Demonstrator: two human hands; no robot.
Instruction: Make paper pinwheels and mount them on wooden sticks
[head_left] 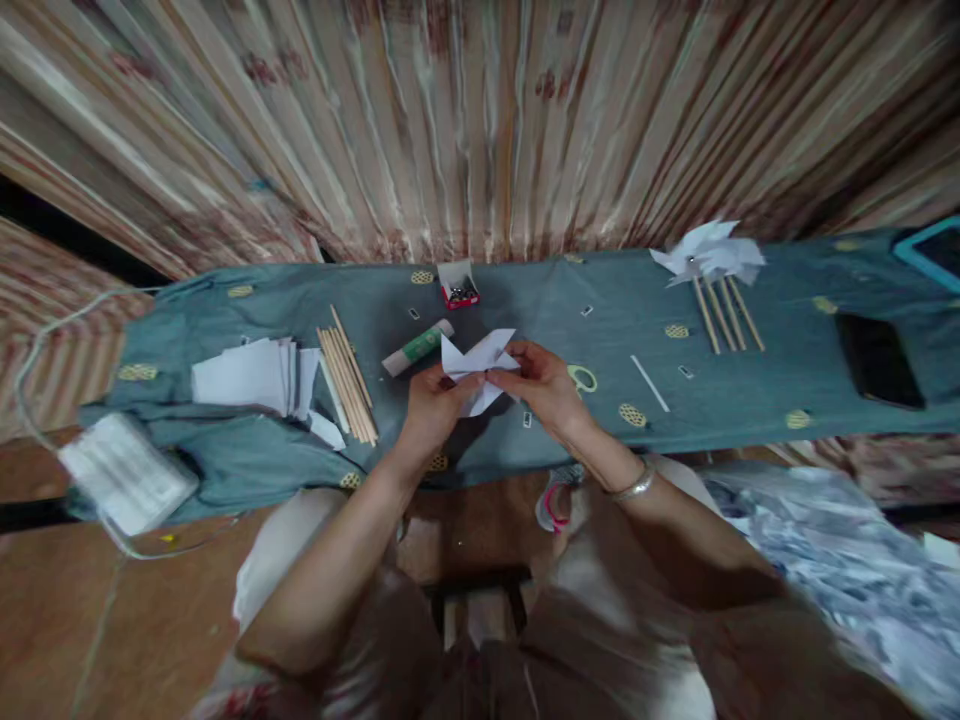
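Note:
Over the middle of the cloth-covered table, a white paper pinwheel [480, 358] is held between my two hands. My left hand [433, 405] pinches its left side, thumb near the centre. At the right side, my right hand [544, 385] grips it, thumb also close to the centre. Whether a pin sits there is too small to tell. Just left of the pinwheel lies a glue stick [418, 348] with a green label. Behind it stands an open red box [460, 290] of small metal pins. Scissors [582, 378] with pale yellow handles lie partly behind my right hand.
Wooden sticks [347, 375] and stacked white paper [244, 378] lie left. Finished pinwheels [709, 255] on sticks rest at the back right. A paper strip [649, 383], a dark phone [879, 360] and a blue-framed device [934, 250] lie right. A white power strip [127, 475] sits at the left edge.

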